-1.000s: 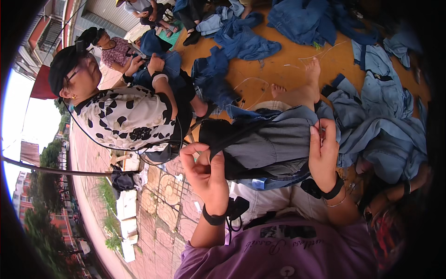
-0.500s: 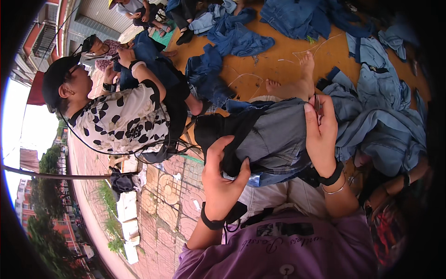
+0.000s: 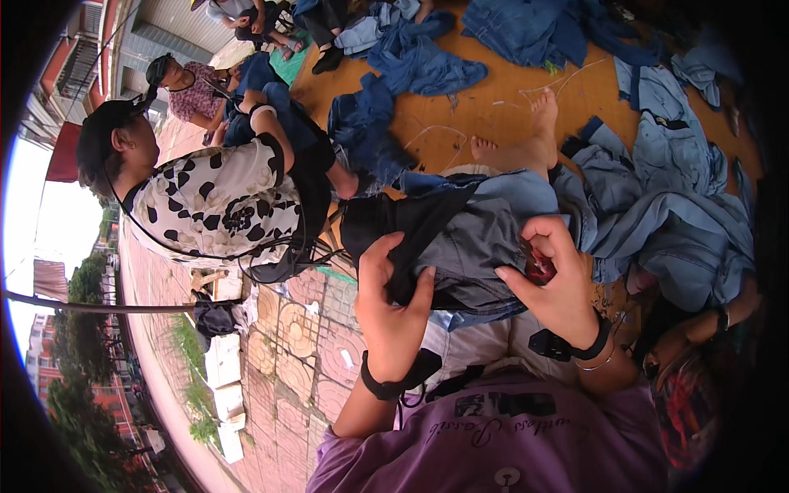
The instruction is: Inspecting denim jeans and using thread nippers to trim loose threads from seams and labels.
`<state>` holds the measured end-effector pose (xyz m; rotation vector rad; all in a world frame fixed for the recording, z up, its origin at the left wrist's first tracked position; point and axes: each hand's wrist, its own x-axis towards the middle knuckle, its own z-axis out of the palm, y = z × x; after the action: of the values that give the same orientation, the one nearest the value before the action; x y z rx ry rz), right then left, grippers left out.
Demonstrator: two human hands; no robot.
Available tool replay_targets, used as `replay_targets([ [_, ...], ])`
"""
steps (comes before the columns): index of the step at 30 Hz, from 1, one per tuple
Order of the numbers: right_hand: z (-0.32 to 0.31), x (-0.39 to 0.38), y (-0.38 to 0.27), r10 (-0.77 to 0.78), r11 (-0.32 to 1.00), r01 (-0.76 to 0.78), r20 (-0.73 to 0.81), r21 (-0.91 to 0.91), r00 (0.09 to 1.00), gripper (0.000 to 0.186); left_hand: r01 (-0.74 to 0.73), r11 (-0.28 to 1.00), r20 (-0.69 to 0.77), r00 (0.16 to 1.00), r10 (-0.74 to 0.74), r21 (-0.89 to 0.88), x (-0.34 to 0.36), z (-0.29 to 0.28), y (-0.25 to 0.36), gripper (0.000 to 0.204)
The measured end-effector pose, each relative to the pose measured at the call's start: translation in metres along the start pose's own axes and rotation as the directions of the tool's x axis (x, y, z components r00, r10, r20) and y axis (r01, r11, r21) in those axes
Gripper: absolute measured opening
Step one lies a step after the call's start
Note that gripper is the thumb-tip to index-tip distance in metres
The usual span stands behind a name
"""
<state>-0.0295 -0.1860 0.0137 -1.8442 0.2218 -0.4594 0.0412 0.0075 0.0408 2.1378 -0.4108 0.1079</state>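
Across my lap lies a denim garment [image 3: 477,238], its dark grey inner side up, with a black part at its left end and blue denim at its edges. My left hand [image 3: 388,308] grips the black part between thumb and fingers. In my right hand [image 3: 563,287] is a small red-handled pair of thread snips [image 3: 538,264], mostly covered by the fingers. Their tip lies against the right end of the grey cloth; whether the blades are apart cannot be seen.
Loose jeans [image 3: 423,62] and light blue denim pieces [image 3: 682,205] lie on the orange-brown board [image 3: 493,74]. My bare foot [image 3: 542,123] rests there. At left a person in a black cap [image 3: 222,201] handles denim; others sit farther back. Another person's arm [image 3: 731,308] reaches in at right.
My right hand has come down toward me with the snips, from the garment's far edge to its right end. My left hand keeps its hold. The person at left has turned their head away.
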Motion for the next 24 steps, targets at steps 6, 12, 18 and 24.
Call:
replay_targets([
  [6,-0.008,-0.002,0.029,0.29,0.742,-0.248,0.036,0.623,0.956,0.034,0.012,0.989,0.005,1.0,-0.012,-0.15,0.005,0.013,-0.012,0.052],
  [12,-0.009,-0.001,0.034,0.5,0.41,-0.402,0.167,0.819,0.85,0.047,0.104,0.928,0.041,0.995,-0.096,-0.357,0.005,0.017,-0.015,0.044],
  [18,-0.009,-0.004,0.046,0.464,0.381,-0.428,0.231,0.82,0.855,0.053,0.159,0.814,0.026,0.984,-0.175,-0.558,0.004,0.016,-0.014,0.034],
  [24,-0.008,-0.01,0.048,0.46,0.352,-0.432,0.248,0.83,0.852,0.047,0.168,0.744,-0.042,0.966,-0.255,-0.647,0.001,0.014,-0.02,0.013],
])
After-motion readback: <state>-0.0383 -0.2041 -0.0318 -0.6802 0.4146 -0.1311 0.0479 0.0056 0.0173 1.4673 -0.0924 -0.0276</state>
